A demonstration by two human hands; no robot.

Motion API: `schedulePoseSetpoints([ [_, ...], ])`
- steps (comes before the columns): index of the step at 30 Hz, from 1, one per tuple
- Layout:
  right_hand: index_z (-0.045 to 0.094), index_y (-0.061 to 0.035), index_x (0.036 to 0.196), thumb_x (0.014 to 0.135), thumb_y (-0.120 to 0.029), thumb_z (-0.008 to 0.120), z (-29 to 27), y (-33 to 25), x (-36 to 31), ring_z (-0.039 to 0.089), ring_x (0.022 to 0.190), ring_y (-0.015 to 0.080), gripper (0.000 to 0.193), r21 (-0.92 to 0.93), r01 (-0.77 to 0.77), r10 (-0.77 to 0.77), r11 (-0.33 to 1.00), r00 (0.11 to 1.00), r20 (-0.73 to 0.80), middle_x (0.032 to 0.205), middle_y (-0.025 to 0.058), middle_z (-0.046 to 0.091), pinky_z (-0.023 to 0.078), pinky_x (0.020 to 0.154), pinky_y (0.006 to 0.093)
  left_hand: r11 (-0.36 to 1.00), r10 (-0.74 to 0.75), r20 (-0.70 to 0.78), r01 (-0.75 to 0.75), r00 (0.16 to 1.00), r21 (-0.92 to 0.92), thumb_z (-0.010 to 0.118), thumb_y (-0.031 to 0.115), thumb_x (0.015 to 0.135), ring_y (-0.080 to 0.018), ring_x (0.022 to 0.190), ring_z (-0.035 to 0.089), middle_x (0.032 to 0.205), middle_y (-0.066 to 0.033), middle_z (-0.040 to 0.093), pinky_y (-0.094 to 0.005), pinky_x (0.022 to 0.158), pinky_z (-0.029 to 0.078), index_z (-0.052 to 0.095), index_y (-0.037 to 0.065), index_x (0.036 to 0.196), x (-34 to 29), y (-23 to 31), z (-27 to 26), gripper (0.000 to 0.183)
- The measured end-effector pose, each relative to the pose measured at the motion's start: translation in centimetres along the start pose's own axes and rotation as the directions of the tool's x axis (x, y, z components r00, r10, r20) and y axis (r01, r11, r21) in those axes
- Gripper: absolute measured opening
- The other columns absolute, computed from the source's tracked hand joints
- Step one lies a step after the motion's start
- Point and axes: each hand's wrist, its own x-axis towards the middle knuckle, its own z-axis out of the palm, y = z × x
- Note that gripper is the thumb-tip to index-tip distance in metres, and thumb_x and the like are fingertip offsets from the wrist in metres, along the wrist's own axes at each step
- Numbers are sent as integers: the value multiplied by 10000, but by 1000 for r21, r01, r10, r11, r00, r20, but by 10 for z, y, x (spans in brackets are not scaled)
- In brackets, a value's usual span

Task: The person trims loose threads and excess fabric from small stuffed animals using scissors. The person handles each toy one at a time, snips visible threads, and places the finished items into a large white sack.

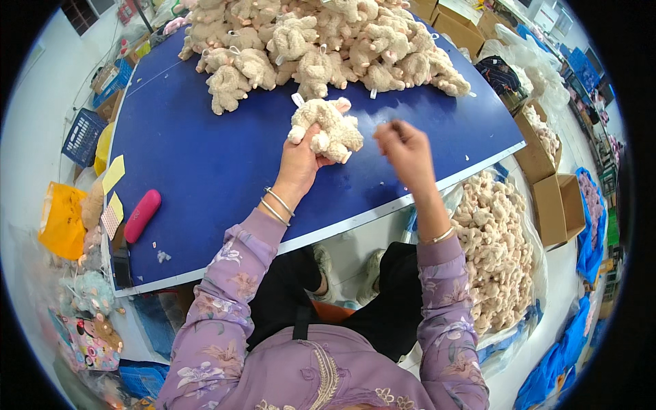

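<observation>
Left hand [298, 162] grips a beige plush toy [328, 128]; right hand [406, 145] pinches something too small to identify.

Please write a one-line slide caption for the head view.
Left hand grips a beige plush toy over a blue table; right hand pinches beside it.

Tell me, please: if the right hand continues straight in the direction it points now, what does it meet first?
Probably the plush toy held in the left hand; the right hand points left toward it, though depth is unclear.
</observation>
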Motion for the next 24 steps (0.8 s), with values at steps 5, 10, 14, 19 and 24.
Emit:
schedulePoseSetpoints([
  [5, 652, -32, 956, 798, -162, 743, 46, -21, -22, 618, 655, 211, 224, -254, 354, -319, 900, 933, 167, 833, 89, 630, 500, 616, 310, 994, 97, -55, -93, 994, 64, 527, 185, 977, -204, 843, 677, 1032, -105, 651, -343, 625, 587, 557, 5, 1190, -2, 1, 5, 280],
  [10, 660, -72, 944, 791, -193, 742, 54, -17, -20, 630, 689, 266, 212, -350, 345, -321, 871, 938, 126, 828, 81, 601, 511, 624, 346, 955, 86, -73, -61, 994, 290, 557, 181, 964, -120, 673, 632, 877, -45, 642, -249, 497, 517, 600, 18, 1087, -5, -1, 5, 209],
  [14, 660, -58, 945, 801, -165, 728, 56, -19, -21, 630, 700, 274, 191, -321, 360, -329, 876, 933, 147, 854, 89, 613, 511, 635, 349, 936, 105, -43, -84, 994, 341, 576, 201, 950, -98, 591, 588, 805, -29, 626, -240, 438, 467, 601, 28, 1040, -6, -2, 1, 197],
  [19, 670, -37, 968, 809, -126, 724, 40, -15, -14, 601, 691, 244, 190, -217, 472, -365, 855, 844, 394, 846, 86, 616, 497, 645, 317, 901, -19, 19, 8, 1000, 435, 601, 249, 929, -78, 523, 544, 729, -12, 611, -223, 402, 422, 622, 40, 963, -8, -3, 1, 213],
  [24, 662, -1, 1003, 832, -105, 718, 19, -28, -11, 575, 711, 112, 208, -134, -13, 46, 991, 968, 246, 832, 46, 628, 471, 637, 272, 921, -60, -37, 69, 998, 383, 606, 286, 925, -58, 495, 518, 707, 4, 616, -215, 389, 379, 649, 46, 955, -6, 4, 1, 245],
])
